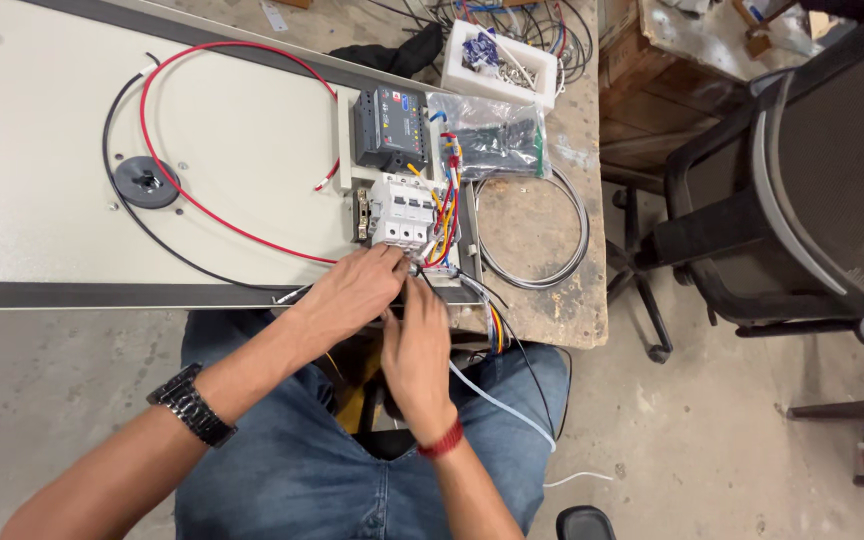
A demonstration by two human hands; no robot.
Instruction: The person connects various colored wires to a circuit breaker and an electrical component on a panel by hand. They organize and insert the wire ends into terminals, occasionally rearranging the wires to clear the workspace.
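Observation:
My left hand (349,293) reaches to the bottom of a white circuit breaker (403,209) mounted on a rail on a beige panel (42,150). Its fingertips pinch at the wires under the breaker. My right hand (417,345), with a red band at the wrist, sits just below, fingers curled around thin wires at the panel's near edge. A bundle of red, yellow and blue wires (445,205) runs up the breaker's right side. A dark grey module (389,127) sits above the breaker. What the fingertips grip is partly hidden.
A red cable (214,52) and a black cable (110,170) loop across the panel. A bag of black ties (497,137), a white foam tray (502,62) and a grey wire coil (534,230) lie on the wooden bench. An office chair (802,190) stands to the right.

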